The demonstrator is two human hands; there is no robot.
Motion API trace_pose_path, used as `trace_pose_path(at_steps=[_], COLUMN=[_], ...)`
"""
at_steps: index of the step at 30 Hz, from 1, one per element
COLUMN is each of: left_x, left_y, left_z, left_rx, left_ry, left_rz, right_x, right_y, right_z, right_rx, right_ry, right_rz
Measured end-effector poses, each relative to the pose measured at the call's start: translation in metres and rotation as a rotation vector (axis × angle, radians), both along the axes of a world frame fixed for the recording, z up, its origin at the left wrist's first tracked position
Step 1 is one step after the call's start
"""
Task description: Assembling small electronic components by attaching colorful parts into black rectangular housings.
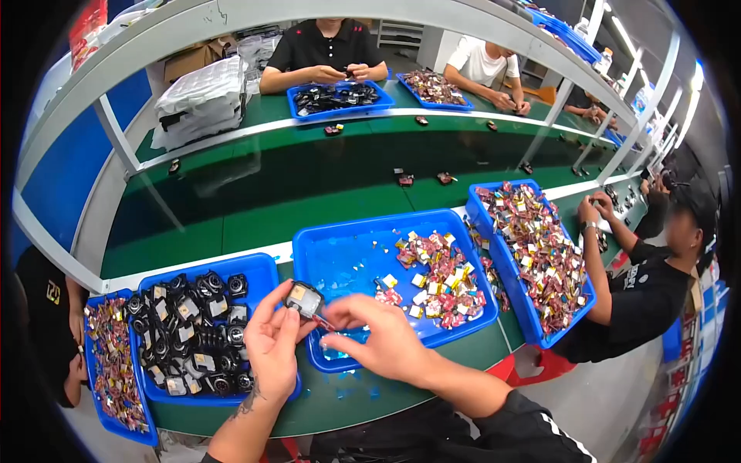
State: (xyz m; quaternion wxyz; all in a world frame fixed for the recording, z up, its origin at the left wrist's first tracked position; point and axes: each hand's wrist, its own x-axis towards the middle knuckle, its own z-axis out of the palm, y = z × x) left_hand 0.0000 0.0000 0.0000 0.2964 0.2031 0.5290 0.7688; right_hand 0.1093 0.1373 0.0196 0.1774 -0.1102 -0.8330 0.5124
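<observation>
Near the frame's centre, the left hand has its grip pinching a black-rimmed device, its lower edge covered by fingers. Whether the right hand's grip closes on the small reddish piece there, I cannot tell. At top centre, a white rail hides most of a worker's head.

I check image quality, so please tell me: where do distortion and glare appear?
In the head view, the long white metal rail bows strongly; also in the head view, pale reflections streak the glossy green belt, and white tubular ceiling lights glare.
</observation>
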Motion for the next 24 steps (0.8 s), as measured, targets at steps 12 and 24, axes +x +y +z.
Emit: trace_pose_path(at_steps=[12, 24], left_x=[-0.005, -0.007], left_y=[-0.004, -0.007], left_z=[0.012, 0.007], left_rx=[-0.155, -0.18], left_ry=[1.019, 1.175], left_rz=[-0.001, 0.02], right_x=[0.007, 0.013], right_y=[0.011, 0.013], right_z=[0.012, 0.019], right_rx=[-0.635, -0.039], right_ry=[0.02, -0.131], right_rz=[0.005, 0.049])
